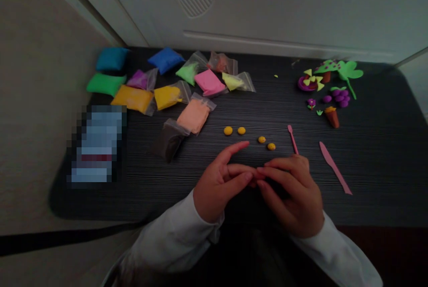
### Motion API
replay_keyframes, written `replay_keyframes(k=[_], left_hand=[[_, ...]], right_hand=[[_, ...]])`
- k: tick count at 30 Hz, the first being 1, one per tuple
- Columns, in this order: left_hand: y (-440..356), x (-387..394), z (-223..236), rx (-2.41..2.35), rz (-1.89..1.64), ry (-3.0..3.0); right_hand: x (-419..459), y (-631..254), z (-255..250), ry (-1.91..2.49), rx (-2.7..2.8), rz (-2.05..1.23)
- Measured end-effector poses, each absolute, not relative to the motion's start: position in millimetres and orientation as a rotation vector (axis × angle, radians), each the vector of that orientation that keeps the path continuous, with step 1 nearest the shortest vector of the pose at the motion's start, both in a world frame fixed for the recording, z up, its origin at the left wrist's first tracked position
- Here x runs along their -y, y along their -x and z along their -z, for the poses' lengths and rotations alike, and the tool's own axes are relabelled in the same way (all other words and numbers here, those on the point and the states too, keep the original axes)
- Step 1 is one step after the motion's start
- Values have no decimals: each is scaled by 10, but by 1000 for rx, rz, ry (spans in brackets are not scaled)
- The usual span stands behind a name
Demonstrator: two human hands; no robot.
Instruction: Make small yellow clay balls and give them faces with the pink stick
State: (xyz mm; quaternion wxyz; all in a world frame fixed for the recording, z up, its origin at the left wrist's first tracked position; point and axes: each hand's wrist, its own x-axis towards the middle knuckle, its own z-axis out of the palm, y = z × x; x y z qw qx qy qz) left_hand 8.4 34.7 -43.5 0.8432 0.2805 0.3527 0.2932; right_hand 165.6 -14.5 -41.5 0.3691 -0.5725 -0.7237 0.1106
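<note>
My left hand [222, 182] is over the front of the dark table, its index finger stretched out and its thumb closed against the other fingers. Fingertips of my right hand [290, 189] meet those of my left hand in a pinch. Whatever lies between them is too small or hidden to make out. Just beyond the hands sit small yellow clay balls: two plain, one of them the left yellow ball [228, 131], and two with dark specks, including a speckled ball [271, 147]. A thin pink modelling tool [292, 139] lies behind my right hand, its lower end hidden.
A pink plastic knife [334, 167] rests at the right. Farther back stand clay figures, among them a brown pot [332, 117] and purple grapes [341, 97]. Several clay bags, such as a peach bag [194, 115], lie left of centre, near a blurred phone-like rectangle [98, 144].
</note>
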Motion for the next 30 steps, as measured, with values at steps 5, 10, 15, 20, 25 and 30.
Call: replay_keyframes(k=[5, 10, 15, 20, 25, 30], left_hand=[[-73, -351, 444, -760, -605, -593], [-93, -328, 428, -833, -611, -705], [-96, -323, 421, -861, -580, -861], [-84, -329, 426, -860, -568, -926], [-90, -326, 430, -850, -598, -884], [-99, -327, 441, -865, -652, -783]], right_hand=[[138, -1641, 423, 1505, 1879, -266], [132, -1633, 439, 1504, 1863, -218], [132, -1632, 444, 1507, 1865, -200], [131, -1629, 441, 1496, 1866, -195], [125, -1627, 428, 1496, 1849, -200], [131, -1633, 434, 1494, 1839, -233]])
